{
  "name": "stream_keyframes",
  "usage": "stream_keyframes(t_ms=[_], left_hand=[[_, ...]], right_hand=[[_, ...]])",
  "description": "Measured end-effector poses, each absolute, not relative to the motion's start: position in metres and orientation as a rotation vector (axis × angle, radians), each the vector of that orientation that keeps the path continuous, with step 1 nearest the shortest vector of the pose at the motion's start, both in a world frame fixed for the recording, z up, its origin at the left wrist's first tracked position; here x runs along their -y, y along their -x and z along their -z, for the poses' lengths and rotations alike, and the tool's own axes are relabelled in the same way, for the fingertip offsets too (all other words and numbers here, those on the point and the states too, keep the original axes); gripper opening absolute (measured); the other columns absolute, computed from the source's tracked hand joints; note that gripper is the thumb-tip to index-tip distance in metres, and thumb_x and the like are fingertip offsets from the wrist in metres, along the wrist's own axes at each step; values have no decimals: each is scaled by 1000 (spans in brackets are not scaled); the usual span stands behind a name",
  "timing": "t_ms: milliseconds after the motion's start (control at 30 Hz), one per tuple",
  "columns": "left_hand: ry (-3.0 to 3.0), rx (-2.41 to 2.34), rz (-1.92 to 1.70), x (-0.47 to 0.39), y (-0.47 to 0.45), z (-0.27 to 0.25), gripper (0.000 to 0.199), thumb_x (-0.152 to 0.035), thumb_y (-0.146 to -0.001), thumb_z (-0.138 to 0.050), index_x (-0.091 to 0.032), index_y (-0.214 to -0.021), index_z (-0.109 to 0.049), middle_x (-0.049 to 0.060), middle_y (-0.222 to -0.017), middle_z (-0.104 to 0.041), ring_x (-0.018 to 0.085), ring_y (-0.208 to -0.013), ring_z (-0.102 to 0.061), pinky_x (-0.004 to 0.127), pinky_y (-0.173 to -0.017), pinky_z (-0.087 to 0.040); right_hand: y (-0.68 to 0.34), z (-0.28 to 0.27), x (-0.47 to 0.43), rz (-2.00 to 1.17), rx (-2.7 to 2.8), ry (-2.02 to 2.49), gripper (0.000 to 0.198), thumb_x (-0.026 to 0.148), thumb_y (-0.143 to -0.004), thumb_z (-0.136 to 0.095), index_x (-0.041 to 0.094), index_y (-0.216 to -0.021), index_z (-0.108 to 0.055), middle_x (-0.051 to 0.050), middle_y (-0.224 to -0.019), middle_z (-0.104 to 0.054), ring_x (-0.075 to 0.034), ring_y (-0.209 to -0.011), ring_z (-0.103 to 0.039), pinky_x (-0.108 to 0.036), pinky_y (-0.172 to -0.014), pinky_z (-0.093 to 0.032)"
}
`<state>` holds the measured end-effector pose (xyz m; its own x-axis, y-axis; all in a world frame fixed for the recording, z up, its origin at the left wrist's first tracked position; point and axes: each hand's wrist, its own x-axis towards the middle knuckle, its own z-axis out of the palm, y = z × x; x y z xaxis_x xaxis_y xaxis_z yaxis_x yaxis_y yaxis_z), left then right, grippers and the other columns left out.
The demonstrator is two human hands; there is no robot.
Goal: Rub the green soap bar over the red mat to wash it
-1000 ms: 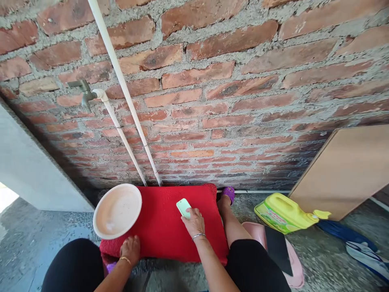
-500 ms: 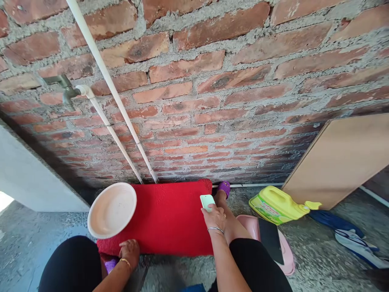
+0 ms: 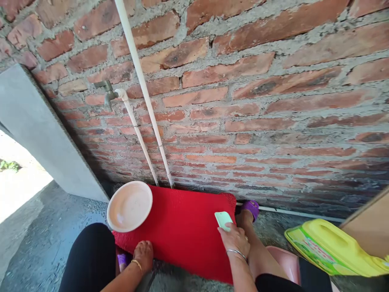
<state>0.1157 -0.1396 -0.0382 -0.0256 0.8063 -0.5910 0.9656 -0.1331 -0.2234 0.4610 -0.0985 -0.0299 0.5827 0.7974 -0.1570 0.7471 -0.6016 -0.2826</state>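
Note:
A red mat (image 3: 188, 227) with a shaggy edge lies spread out in front of me, between my feet. In my right hand (image 3: 236, 243) is a pale green scrubbing brush (image 3: 223, 220). Only its flat back with a small hole at the far end shows; its underside is hidden against the mat's right part. My left hand (image 3: 144, 256) is at the mat's near left edge, its fingers bent over the edge; the thumb is hidden. Just beyond that hand, a pale pink basin (image 3: 130, 206) stands on the mat's left end.
Right of my leg are a yellow jug (image 3: 331, 247) and a pink dustpan-like thing (image 3: 282, 261) with a dark panel. Behind the mat rises a brick wall (image 3: 258, 109) with white pipes (image 3: 139, 77) and a tap (image 3: 108, 95). A grey slab (image 3: 57, 134) leans at the left.
The view has swung left, so everything sits further right in the picture. My right hand still holds the brush on the mat's right part, and my left hand stays at the near edge.

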Motion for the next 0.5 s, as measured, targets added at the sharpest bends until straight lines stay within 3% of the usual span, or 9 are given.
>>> stream_keyframes(t_ms=[133, 333, 500], left_hand=[[-1968, -1804, 849, 140, -131, 36, 60, -7, -86, -29, -13, -146, -30, 20, -150, -31, 29, -139, -30, 46, -110, -28], [-1805, -1783, 767, 136, -142, 38, 63, -13, -86, -42, -16, -147, -26, 17, -153, -26, 29, -140, -27, 47, -112, -26], [-1830, -1909, 599, 137, -138, 71, 54, -11, -91, -34, -25, -143, -37, 14, -149, -35, 28, -137, -34, 46, -111, -31]], right_hand=[[-465, 43, 91, -277, 1285, 2550, 37, 48, -83, -50, 24, -107, -67, -12, -95, -62, -25, -81, -62, -37, -72, -47], [-399, 75, 59, -376, 1607, 2236, 30, 40, -88, -57, 24, -113, -61, -6, -115, -59, -20, -99, -59, -34, -82, -51], [-400, 82, 55, -396, 1609, 2256, 30, 37, -89, -58, 24, -116, -58, -6, -121, -56, -20, -106, -57, -35, -84, -51]])
